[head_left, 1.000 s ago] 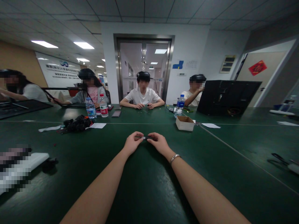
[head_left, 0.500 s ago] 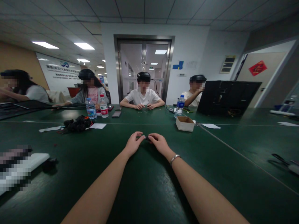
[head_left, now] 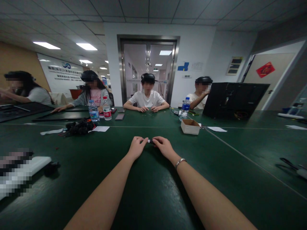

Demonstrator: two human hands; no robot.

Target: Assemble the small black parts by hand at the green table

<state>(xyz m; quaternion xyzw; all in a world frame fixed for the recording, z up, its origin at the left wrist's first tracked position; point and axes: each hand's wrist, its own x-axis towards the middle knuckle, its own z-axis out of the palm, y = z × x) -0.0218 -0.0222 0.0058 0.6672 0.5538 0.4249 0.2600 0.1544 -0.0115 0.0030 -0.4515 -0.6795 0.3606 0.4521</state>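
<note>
My left hand [head_left: 138, 148] and my right hand [head_left: 164, 146] meet over the middle of the green table [head_left: 153, 179]. Between their fingertips is a small dark object with a silvery section [head_left: 150, 141]; it is too small to name. The fingers of my left hand pinch its silvery end. At the other side, my right hand is closed on the dark end, which the fingers partly cover. A metal bracelet [head_left: 180, 163] sits on my right wrist.
Beyond my hands stand an open cardboard box [head_left: 190, 127], a red-labelled bottle [head_left: 106, 110] and blue-labelled bottles [head_left: 93, 112]. A black bundle [head_left: 80, 127] lies to the left, near paper. A large black case [head_left: 233, 100] stands at right. Several people sit across the table.
More of the object's silvery section shows between my hands, and my left fingertips have shifted slightly left. At the far left, a flat black panel by a co-worker's hand now lies lower on the table.
</note>
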